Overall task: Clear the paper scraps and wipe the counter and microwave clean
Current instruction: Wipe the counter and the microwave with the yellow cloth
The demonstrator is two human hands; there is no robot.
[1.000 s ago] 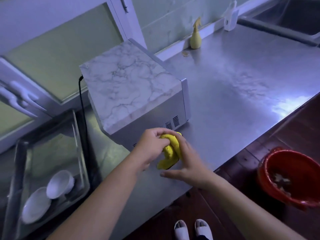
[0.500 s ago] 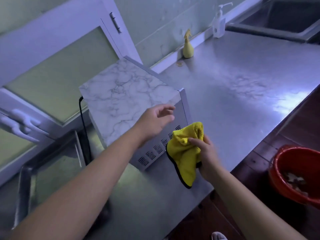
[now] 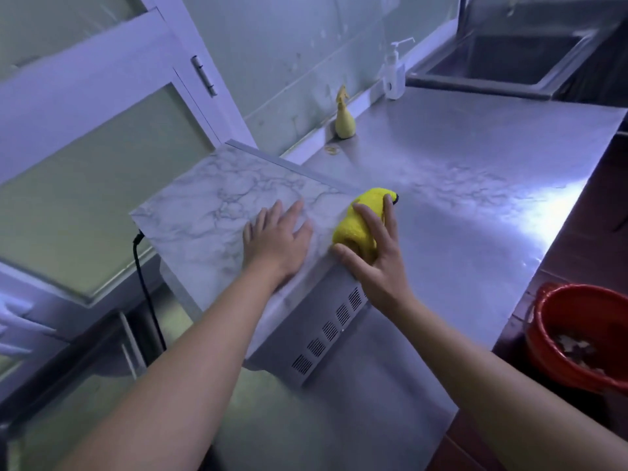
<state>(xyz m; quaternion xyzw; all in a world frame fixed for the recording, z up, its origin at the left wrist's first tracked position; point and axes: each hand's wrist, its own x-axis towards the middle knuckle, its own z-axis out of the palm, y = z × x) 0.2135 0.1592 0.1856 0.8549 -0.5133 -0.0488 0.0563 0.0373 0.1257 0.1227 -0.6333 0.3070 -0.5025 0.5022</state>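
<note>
Centre frame: the left hand (image 3: 275, 239) is now lying flat, fingers straight, holding nothing, on the microwave (image 3: 210, 212) and its marbled top. It has come up from the top's edge. Just right, the yellow cloth (image 3: 356, 226), which was dangling beside the vented side half a second ago, is being pressed in a bunch onto the top's right edge. The right hand (image 3: 377, 263) is pressing it, fingers spread over it, not clenched. Judgement: wiping of the microwave top is beginning.

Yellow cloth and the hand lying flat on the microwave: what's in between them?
Nothing sits there. In the head view, only a bare strip of the marble-patterned microwave top separates the left hand from the yellow cloth.
</note>
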